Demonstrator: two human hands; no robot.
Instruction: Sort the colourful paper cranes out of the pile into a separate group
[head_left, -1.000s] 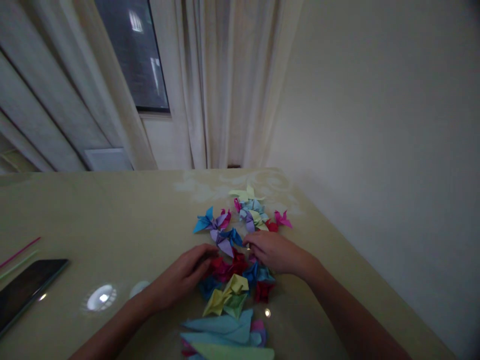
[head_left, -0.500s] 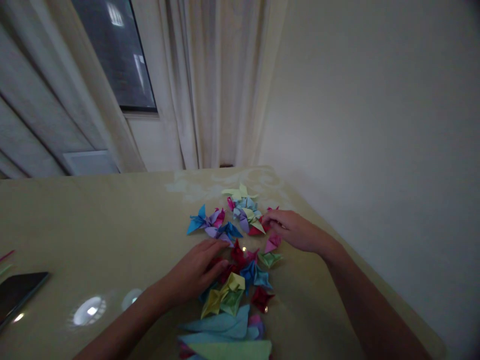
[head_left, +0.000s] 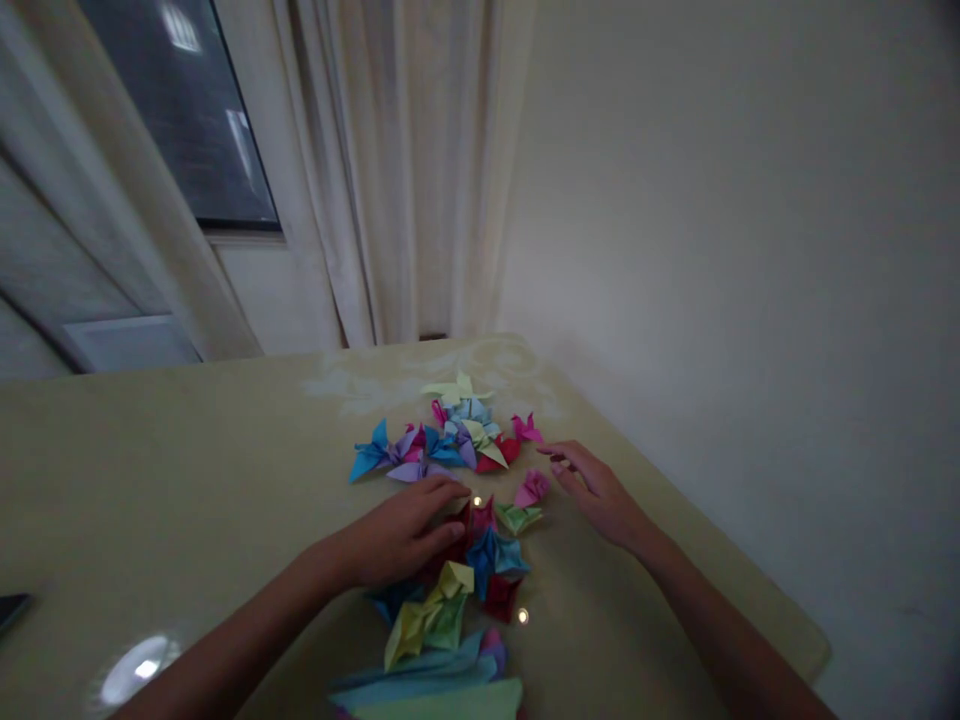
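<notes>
We list, on the desk: one left hand at the dark red folded paper, thumb apart from fingers (whether they grip, we cannot tell); one right hand, fingers loosely spread, holding nothing, just beside the pink folded paper; nearest us, pale blue folded paper.

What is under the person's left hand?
Dark red folded paper peeks out beneath the left hand; anything lying deeper under it is covered and cannot be seen.
</notes>
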